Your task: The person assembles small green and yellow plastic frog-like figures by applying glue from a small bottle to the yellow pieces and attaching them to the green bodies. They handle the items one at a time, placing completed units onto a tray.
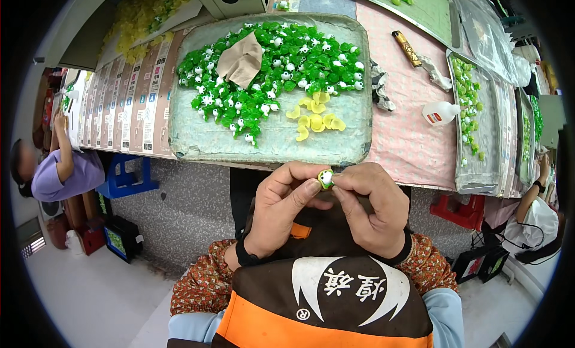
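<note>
Together, left hand point(278, 207) and right hand point(378, 209) pinch a small figure point(326, 178) (green-and-white). Beyond them lies a loaded tray point(209, 142).

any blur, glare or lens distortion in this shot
Head view: dark fisheye border, with the tray's edges seeming to bow; head view: left hand and right hand look fairly sharp, the small piece between them too tiny for fine detail; head view: pale glints on the clear plastic.
</note>
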`<action>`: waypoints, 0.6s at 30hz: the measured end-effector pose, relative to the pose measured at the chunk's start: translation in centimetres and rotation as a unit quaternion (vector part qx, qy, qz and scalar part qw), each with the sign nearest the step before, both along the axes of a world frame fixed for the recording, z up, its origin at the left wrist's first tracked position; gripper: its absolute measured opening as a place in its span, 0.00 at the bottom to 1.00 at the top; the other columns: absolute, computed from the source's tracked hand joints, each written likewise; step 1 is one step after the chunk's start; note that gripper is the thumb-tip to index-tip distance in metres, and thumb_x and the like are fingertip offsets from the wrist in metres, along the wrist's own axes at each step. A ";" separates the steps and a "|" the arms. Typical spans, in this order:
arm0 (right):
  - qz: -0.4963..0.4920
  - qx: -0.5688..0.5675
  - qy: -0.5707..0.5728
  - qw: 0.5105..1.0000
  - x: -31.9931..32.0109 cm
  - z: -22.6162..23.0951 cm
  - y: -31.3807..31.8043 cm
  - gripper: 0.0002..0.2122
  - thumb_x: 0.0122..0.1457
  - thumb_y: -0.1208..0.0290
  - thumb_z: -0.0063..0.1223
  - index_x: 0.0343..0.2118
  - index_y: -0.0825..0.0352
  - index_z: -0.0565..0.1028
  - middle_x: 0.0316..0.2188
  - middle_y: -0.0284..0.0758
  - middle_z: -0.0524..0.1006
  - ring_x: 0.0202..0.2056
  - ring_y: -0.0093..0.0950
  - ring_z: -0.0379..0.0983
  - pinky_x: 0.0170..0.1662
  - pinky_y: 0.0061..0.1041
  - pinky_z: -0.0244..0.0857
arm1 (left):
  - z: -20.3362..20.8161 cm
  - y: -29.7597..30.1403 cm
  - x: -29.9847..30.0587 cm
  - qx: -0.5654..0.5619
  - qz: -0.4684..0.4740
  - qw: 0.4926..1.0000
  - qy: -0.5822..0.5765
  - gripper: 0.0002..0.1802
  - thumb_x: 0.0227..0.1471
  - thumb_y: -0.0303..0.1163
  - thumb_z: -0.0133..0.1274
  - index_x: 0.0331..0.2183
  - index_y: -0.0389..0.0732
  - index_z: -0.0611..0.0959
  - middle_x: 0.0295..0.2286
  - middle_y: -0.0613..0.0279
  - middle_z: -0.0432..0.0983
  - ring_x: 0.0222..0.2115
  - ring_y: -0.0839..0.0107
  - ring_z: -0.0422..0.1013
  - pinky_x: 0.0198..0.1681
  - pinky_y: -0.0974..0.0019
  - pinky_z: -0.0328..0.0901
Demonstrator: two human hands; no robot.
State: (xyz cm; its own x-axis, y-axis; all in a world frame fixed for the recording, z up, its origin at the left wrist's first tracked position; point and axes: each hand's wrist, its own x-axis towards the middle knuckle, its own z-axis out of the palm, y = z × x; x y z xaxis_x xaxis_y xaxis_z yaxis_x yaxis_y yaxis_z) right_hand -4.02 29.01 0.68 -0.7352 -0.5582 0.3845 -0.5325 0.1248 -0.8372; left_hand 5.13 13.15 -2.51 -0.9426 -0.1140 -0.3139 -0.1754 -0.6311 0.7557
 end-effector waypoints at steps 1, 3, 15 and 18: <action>-0.004 -0.002 0.001 1.000 0.1 -0.1 -0.1 0.11 0.52 0.88 0.61 0.39 0.72 0.77 0.30 0.42 0.79 0.30 0.35 0.78 0.34 0.29 0.71 | -0.1 0.0 0.0 0.001 0.001 1.000 -0.001 0.13 0.65 0.27 0.52 0.49 0.33 0.79 0.45 0.59 0.78 0.44 0.74 0.77 0.43 0.66 0.78; -0.012 -0.006 0.002 1.000 0.4 -0.4 -0.2 0.10 0.54 0.88 0.60 0.39 0.72 0.78 0.32 0.40 0.79 0.31 0.31 0.77 0.35 0.26 0.70 | -0.2 0.1 0.0 0.003 0.002 1.000 -0.003 0.13 0.65 0.27 0.52 0.49 0.33 0.79 0.45 0.59 0.78 0.43 0.73 0.77 0.43 0.66 0.78; 0.044 0.077 -0.191 0.978 -1.0 1.4 0.8 0.05 0.66 0.76 0.56 0.39 0.72 0.76 0.32 0.32 0.78 0.29 0.16 0.74 0.32 0.17 0.68 | 0.5 -0.5 -0.5 -0.032 -0.023 0.999 -0.007 0.14 0.66 0.29 0.51 0.51 0.35 0.75 0.45 0.59 0.76 0.44 0.74 0.75 0.43 0.66 0.77; 0.037 0.072 -0.243 0.967 -0.9 1.6 0.9 0.06 0.66 0.74 0.55 0.40 0.72 0.76 0.31 0.32 0.78 0.29 0.16 0.73 0.32 0.17 0.68 | 0.4 -0.6 -0.5 -0.015 -0.037 0.999 0.002 0.15 0.66 0.29 0.50 0.52 0.35 0.73 0.45 0.59 0.75 0.43 0.74 0.75 0.42 0.66 0.78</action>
State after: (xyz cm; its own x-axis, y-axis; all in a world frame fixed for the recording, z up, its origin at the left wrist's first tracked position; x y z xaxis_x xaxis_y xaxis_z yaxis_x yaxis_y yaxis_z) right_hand -4.88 29.91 2.26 -0.7654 -0.6383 -0.0819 -0.0924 0.2350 -0.9676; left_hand 4.67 12.59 -2.16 -0.9501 -0.0523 -0.3076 -0.2181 -0.5936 0.7746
